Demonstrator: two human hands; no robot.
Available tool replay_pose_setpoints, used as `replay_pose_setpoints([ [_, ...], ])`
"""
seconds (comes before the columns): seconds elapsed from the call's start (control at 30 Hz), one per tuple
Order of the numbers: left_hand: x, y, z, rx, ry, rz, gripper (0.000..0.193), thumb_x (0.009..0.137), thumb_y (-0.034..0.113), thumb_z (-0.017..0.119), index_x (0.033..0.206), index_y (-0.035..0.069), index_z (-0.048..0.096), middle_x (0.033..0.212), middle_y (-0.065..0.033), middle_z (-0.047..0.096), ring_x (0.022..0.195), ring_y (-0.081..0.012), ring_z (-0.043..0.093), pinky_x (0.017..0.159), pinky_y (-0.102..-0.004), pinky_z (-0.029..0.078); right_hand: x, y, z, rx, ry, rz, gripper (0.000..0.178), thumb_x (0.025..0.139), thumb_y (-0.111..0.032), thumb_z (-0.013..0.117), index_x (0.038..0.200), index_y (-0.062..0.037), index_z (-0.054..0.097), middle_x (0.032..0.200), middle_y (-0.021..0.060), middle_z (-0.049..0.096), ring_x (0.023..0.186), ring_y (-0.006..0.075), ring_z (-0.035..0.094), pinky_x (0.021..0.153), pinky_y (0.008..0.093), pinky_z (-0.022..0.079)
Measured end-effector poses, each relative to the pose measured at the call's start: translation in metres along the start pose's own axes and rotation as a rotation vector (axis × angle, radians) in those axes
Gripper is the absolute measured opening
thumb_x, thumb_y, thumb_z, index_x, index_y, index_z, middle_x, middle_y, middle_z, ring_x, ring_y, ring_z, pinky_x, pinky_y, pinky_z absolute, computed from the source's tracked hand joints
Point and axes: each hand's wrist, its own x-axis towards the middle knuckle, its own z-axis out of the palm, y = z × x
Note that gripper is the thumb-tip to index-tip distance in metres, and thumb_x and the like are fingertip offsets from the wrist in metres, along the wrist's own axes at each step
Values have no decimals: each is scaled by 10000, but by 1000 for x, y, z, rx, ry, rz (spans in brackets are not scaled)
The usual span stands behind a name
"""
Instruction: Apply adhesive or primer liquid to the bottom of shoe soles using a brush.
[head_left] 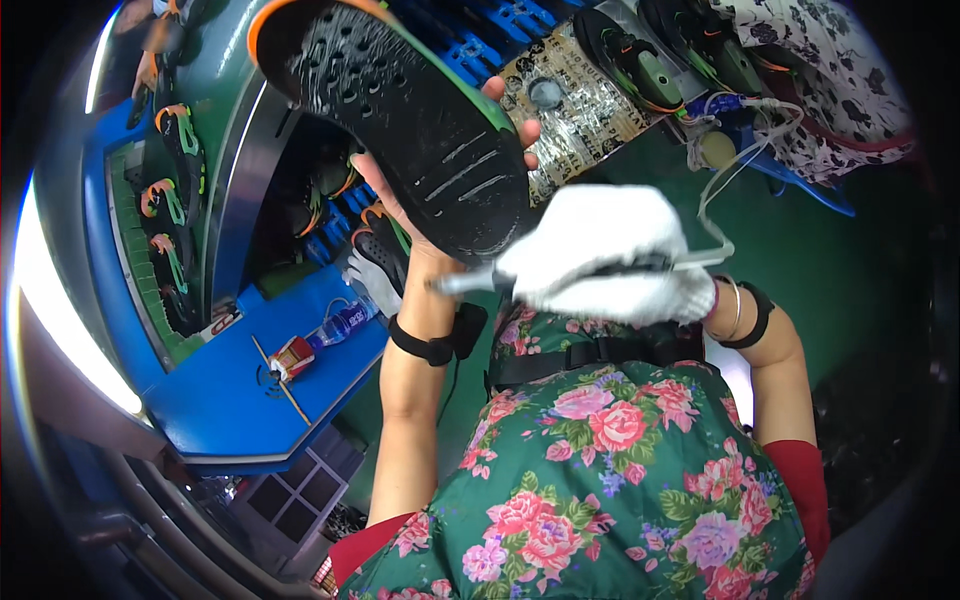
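Observation:
My left hand (398,215) grips a black shoe sole (440,165) by its sides, thumb on the near edge and fingertips past the far edge. The sole has an orange and green rim, rows of holes toward one end, grooves toward the other and shiny wet-looking streaks. In its white glove, my right hand (610,245) is closed round a slim tool (468,282) with a pale, blurred tip. The tip points left, just below the sole's lower end; whether it touches cannot be told. A pale cord (712,215) seems to run from the tool.
On a blue bench (220,405) lie a clear bottle (347,320), a red-and-white packet (292,358) and a thin stick. Soles (170,260) line a belt at left, near another person's hand (145,75). Shoes (640,70) and taped cardboard (580,110) are at upper right.

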Motion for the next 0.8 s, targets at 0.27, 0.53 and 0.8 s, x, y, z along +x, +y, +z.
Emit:
replay_pose_setpoints([
  [0.27,0,1,14,72,74,42,1239,732,866,656,1533,-26,343,1361,-293,517,1092,-424,562,885,-490,547,-13,3,11,-123,-97,-75,294,797,-144,844,1086,-153,791,981,59,746,842,258,709,747,370,576],
  [0.53,-5,12,27,179,208,-97,1233,766,901,557,1517,-55,355,1437,-299,464,1072,-425,616,839,-523,573,-10,13,5,-431,-120,-226,296,832,-81,776,1128,-89,766,1061,82,767,869,254,716,745,367,579],
  [0.8,-29,29,24,293,354,-138,1150,823,833,536,1560,-21,312,1450,-363,428,1098,-461,621,842,-543,575,-10,10,15,-252,-167,-148,271,835,-132,798,1101,-179,782,1081,39,768,880,237,707,741,360,566],
])
